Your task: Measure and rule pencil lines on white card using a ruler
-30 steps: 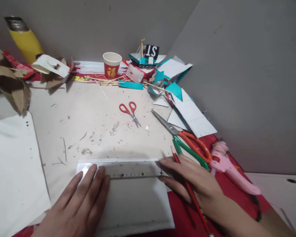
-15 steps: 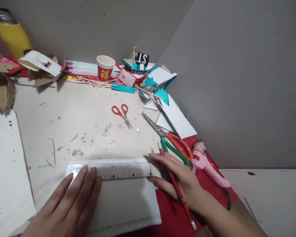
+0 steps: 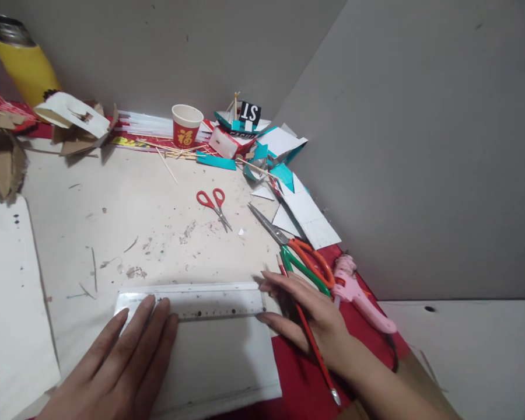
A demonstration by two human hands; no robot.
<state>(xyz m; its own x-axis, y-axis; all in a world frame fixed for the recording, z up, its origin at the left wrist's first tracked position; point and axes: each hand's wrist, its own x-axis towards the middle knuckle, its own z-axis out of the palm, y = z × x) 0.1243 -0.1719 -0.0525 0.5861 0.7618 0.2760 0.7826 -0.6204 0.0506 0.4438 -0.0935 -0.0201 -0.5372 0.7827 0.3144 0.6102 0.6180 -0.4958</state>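
A clear ruler [image 3: 221, 306] lies along the far edge of a white sheet of card [image 3: 219, 361]. My left hand [image 3: 125, 356] is laid flat over the ruler's left part, fingers stretched out and pressing down on it. At the ruler's right end, the thumb and fingertips of my right hand [image 3: 319, 321] reach its corner. A red pencil [image 3: 311, 335] is held in that hand, slanting across it with the tip pointing away from me; part of the hold is hidden. Just beyond are large scissors [image 3: 284, 238] with orange and green handles.
Small red-handled scissors [image 3: 216, 204] lie mid-table. A pink glue gun [image 3: 363, 300] rests at the right edge. At the back stand a paper cup [image 3: 186, 125], wooden sticks, teal-and-white card pieces [image 3: 312, 213], a cardboard model [image 3: 81, 125] and a yellow bottle [image 3: 26, 67]. White paper [image 3: 15, 309] lies left.
The view has shifted slightly, so things at the right appear a little further left. Both hands, the ruler and the pencil keep their positions relative to the card.
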